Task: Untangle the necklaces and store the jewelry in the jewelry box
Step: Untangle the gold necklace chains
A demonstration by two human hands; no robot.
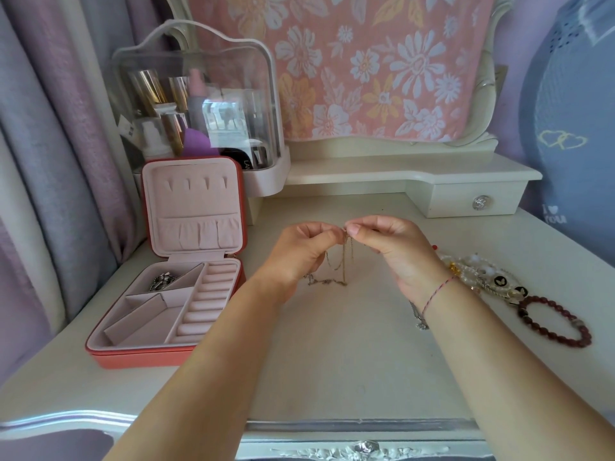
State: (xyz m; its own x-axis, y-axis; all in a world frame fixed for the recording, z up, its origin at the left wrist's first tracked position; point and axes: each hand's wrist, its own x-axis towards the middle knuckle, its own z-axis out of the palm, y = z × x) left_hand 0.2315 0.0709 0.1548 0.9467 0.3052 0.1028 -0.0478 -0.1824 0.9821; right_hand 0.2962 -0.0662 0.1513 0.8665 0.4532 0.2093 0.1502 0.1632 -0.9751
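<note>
We look down on a cream dressing table [349,361], with a pink floral cloth [366,61] draped over the mirror at its far edge. At far left stands a clear cosmetics case [199,94] filled with bottles and tubes. Just in front of it sits the red jewelry box [166,359], open, its pink-lined lid [193,201] standing upright. In the box's far left compartment we see a heap of silver jewelry [163,281]; the other compartments and the ring rolls show only lining.

Above the middle of the table the left hand [296,257] and right hand [396,251] meet fingertip to fingertip. Both pinch the tangled gold necklaces [342,261] between thumb and fingers. The chains hang down in loops between the hands, and their lower end trails on the tabletop.

At the right, a cluster of white beaded pieces [479,267] lies beside the right wrist, and nearer us a dark red bead bracelet [555,321] lies flat. A thin silver chain [420,319] shows on the table, partly hidden by the right forearm. A red thread [439,289] circles the right wrist.
</note>
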